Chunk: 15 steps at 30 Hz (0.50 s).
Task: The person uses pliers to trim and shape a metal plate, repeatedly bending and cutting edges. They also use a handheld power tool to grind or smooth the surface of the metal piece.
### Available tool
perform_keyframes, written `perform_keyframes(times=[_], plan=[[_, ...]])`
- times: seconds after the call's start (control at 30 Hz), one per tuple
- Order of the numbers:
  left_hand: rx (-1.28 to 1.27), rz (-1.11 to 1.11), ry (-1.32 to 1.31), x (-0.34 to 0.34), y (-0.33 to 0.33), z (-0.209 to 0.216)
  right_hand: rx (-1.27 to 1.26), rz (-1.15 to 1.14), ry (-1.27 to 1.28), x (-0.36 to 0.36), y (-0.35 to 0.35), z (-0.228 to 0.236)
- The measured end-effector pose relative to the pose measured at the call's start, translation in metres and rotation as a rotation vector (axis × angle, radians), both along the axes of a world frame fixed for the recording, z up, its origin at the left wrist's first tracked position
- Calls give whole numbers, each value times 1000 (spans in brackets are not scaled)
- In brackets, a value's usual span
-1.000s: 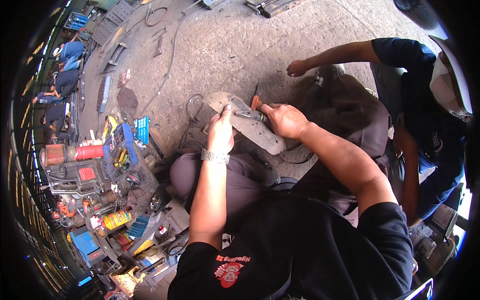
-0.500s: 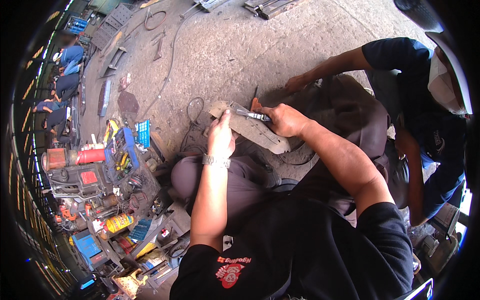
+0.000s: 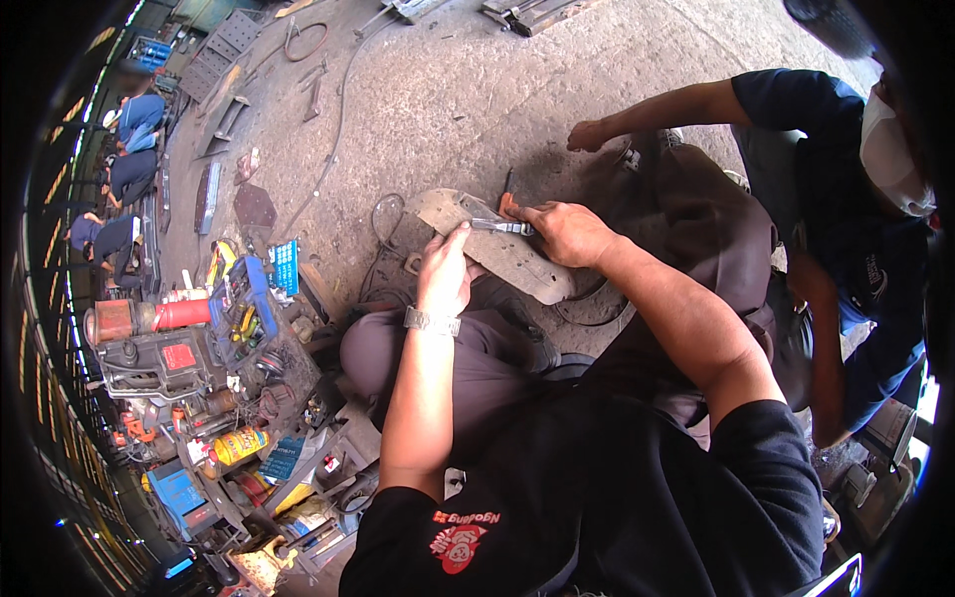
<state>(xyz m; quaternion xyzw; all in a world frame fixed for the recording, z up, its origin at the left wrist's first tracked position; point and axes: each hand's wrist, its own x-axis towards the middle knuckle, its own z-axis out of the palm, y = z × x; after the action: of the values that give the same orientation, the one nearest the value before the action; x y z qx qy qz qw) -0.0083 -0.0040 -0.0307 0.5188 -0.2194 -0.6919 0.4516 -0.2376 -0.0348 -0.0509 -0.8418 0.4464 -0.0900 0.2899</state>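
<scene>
My left hand, with a metal-band watch at the wrist, grips the near left side of a dusty tan curved plate; its thumb is on top. Small slots and holes mark the plate, tilted above my lap. My right hand is closed round a silver metal tool, pliers-like, though its exact kind is unclear. The tool lies across the plate's upper face, its tip close to my left thumb. Just beyond my right fingers is an orange-handled object with a dark shaft.
On the right a co-worker in dark blue sits close, one hand reaching over the concrete floor. A blue tool tray, red cylinder and yellow bottle crowd the left. A thin cable crosses the floor.
The silver tool has swung flatter across the plate, and the plate has tilted slightly. The co-worker's reaching hand has lifted away, toward the far side.
</scene>
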Motion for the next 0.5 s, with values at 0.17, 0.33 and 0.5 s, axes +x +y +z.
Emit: perform_keyframes(times=[0.17,0.33,0.5], plan=[[-17,14,-78,-4,-3,-3,-207,-9,-7,-3,4,-3],[-78,94,-35,-1,-1,-8,153,-82,47,12,4,24],[-109,115,-153,-4,-2,-18,-78,-118,-12,3,9,1]])
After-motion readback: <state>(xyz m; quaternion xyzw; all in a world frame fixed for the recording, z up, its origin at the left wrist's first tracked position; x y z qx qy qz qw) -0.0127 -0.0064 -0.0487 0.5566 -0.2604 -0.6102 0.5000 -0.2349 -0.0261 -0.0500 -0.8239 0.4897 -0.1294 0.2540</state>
